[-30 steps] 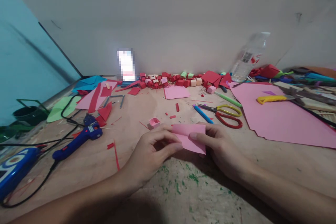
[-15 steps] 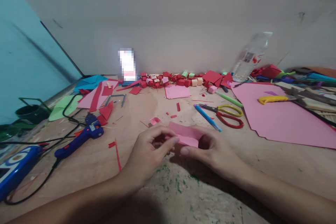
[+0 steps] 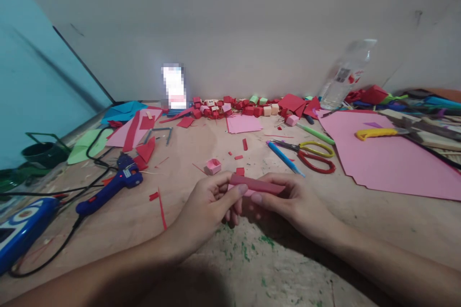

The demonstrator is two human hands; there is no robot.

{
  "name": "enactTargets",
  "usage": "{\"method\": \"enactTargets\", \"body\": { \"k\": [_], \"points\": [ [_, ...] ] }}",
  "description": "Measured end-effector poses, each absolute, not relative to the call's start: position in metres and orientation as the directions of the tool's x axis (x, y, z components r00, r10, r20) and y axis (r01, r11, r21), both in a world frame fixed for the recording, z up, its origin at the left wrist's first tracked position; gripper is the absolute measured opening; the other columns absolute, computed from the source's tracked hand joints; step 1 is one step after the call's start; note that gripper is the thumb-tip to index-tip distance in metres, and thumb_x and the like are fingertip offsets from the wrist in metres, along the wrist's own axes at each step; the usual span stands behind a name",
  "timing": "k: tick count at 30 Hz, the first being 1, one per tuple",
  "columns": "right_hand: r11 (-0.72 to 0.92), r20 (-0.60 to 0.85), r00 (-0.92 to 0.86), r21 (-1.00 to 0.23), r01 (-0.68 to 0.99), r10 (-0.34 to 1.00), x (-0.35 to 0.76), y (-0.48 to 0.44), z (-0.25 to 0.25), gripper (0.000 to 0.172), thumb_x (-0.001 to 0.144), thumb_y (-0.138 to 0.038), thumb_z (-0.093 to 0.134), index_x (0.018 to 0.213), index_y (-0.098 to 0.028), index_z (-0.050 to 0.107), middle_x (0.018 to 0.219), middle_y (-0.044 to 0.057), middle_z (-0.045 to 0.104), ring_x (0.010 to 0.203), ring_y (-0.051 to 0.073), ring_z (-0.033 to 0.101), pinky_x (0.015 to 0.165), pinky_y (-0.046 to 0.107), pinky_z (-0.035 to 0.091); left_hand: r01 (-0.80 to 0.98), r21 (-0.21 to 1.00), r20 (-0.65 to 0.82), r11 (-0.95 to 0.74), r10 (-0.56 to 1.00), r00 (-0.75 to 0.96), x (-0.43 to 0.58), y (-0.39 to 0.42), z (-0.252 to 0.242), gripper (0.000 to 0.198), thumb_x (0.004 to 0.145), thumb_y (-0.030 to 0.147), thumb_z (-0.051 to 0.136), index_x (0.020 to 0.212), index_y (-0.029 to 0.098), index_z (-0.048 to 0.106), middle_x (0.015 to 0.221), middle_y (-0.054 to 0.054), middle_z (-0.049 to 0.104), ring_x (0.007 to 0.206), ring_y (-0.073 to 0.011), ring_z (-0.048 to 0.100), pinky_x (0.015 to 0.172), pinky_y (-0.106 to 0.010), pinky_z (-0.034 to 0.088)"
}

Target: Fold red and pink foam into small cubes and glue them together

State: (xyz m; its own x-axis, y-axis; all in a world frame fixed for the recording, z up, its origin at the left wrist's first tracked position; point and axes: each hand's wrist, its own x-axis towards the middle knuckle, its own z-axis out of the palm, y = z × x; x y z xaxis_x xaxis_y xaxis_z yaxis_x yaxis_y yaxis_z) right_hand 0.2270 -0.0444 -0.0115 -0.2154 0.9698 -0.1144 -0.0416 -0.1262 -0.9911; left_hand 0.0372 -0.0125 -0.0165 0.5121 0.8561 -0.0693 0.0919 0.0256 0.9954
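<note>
A folded rectangular piece of pink paper (image 3: 256,183) is held directly between the two hands, in front of the person, its long axis running side to side with the right end a little lower and a darker upper band turned towards the viewer. Neither hand is clearly nearer: the left hand (image 3: 211,204) has the left end and the right hand (image 3: 298,201) the right, so the fold lies roughly along the line joining them. The left hand is nearly closed in a pinch, thumb pressed on the near face and fingers curled behind and below; the right hand is likewise drawn in, its thumb at the lower edge beside the left thumb, its other fingers mostly hidden. How far the paper is above the bench (image 3: 378,230) cannot be told. Just beyond the left hand sits a small open pink paper box (image 3: 213,167), with a small red paper scrap (image 3: 240,171) just behind the folded edge, while a blue capped pen (image 3: 286,158) and scissors with yellow and red handles (image 3: 299,148) lie beyond the right hand
</note>
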Motion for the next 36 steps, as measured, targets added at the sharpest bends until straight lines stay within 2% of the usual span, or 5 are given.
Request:
{"method": "enactTargets", "body": {
  "k": [8,13,18,29,36],
  "points": [
    [-0.14,-0.105,-0.309,-0.986,-0.092,0.945,0.224,-0.043,-0.006,0.031,0.085,-0.048,0.079,0.075,-0.019,0.079,0.071,0.003,0.07,0.062,0.015,0.061,0.063,0.028,0.051,0.117,0.993,-0.053,-0.005,0.87,0.49,0.038,-0.013,-0.014,0.03,0.097,0.038,0.062,0.075,0.016,0.062,0.059,0.0,0.066,0.051,-0.0118,0.062,0.052,-0.021,0.05],
    [-0.126,-0.111,-0.311,-0.992,-0.028,0.944,0.224,-0.042,-0.005,0.033,0.087,-0.048,0.077,0.073,-0.019,0.082,0.063,0.002,0.068,0.057,0.013,0.06,0.059,0.025,0.051,0.108,0.994,-0.055,0.002,0.868,0.493,0.038,-0.012,-0.015,0.03,0.097,0.035,0.061,0.074,0.016,0.062,0.059,0.0,0.067,0.052,-0.0114,0.062,0.053,-0.021,0.051],
    [-0.116,-0.097,-0.278,-0.992,-0.054,0.956,0.225,-0.042,-0.004,0.03,0.083,-0.045,0.082,0.07,-0.018,0.081,0.062,0.002,0.068,0.056,0.013,0.062,0.058,0.025,0.051,0.085,0.996,-0.054,0.012,0.858,0.511,0.038,-0.012,-0.013,0.029,0.096,0.035,0.063,0.075,0.015,0.064,0.061,0.0,0.067,0.052,-0.0108,0.061,0.053,-0.021,0.05],
    [-0.1,-0.088,-0.305,-0.995,-0.024,0.948,0.229,-0.039,-0.011,0.038,0.084,-0.053,0.081,0.075,-0.016,0.079,0.07,0.005,0.074,0.063,0.016,0.067,0.063,0.027,0.054,0.152,0.988,-0.064,-0.01,0.878,0.475,0.037,-0.009,-0.016,0.033,0.094,0.031,0.062,0.067,0.013,0.067,0.057,-0.002,0.066,0.05,-0.0104,0.06,0.051,-0.019,0.048],
    [-0.13,-0.11,-0.331,-0.991,-0.039,0.937,0.23,-0.037,-0.016,0.042,0.084,-0.059,0.079,0.079,-0.017,0.08,0.073,0.006,0.075,0.064,0.016,0.069,0.064,0.028,0.056,0.137,0.991,-0.063,0.002,0.895,0.441,0.037,-0.009,-0.017,0.031,0.094,0.03,0.062,0.069,0.013,0.068,0.059,-0.002,0.069,0.05,-0.0117,0.064,0.051,-0.02,0.051]
  ]
}}
